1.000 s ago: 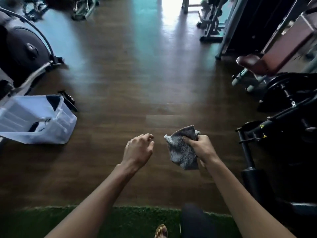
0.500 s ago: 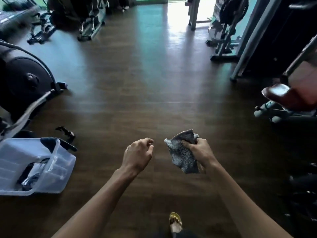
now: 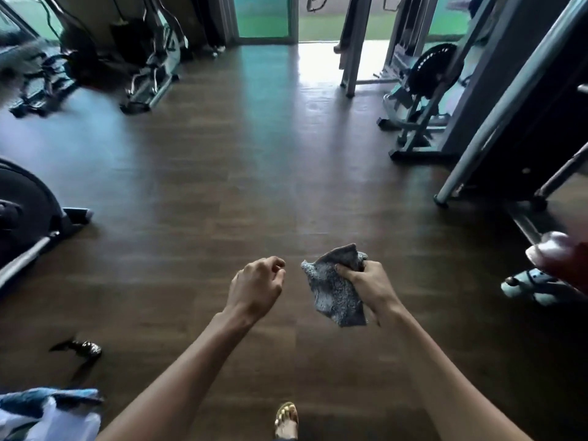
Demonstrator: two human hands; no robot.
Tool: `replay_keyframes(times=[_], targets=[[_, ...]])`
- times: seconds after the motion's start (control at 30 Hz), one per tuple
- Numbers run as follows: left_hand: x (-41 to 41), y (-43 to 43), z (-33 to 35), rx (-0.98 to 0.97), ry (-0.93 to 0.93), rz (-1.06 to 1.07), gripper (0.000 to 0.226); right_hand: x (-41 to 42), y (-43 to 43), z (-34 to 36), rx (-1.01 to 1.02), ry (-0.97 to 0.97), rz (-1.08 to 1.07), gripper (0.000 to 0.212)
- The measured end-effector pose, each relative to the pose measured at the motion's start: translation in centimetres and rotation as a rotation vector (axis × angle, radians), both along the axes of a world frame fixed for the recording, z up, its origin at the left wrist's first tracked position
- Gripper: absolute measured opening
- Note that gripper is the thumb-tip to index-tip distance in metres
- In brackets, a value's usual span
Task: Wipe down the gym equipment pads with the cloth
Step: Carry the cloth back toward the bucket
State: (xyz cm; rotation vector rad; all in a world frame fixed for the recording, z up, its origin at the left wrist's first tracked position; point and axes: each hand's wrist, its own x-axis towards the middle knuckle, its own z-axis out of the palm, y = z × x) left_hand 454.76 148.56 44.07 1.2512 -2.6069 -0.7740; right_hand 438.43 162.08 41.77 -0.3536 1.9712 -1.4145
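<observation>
A grey speckled cloth hangs crumpled from my right hand, which grips it in front of me at waist height. My left hand hovers just left of the cloth, fingers curled loosely and holding nothing. A dark red pad of a bench shows at the right edge, blurred and cut off by the frame. Both hands are well apart from that pad.
Brown wood floor stretches ahead to an open doorway. An exercise bike stands left, a clear plastic box bottom left, a small black object beside it. Grey machine frames and a sloped steel post fill the right.
The view has tilted up and moved forward: the plastic box and bike slid down and left, the red pad slid to the right edge. My hands keep the same pose with the cloth.
</observation>
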Motion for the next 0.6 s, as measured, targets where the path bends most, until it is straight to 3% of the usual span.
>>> replay_keyframes(times=[0.33,0.47,0.6], targets=[[-17.6,-24.1,0.7,-0.003,0.012,-0.049,0.025,-16.7,-23.5,0.9,-0.048,-0.041,-0.024,0.012],[-26.4,-33.7,-0.4,0.005,0.000,-0.041,0.025,-25.5,-32.9,-0.8,-0.037,-0.038,-0.045,0.026],[-34.2,-43.3,0.0,0.014,-0.025,0.007,0.025,-34.3,-42.9,0.1,-0.047,-0.058,-0.010,0.011]])
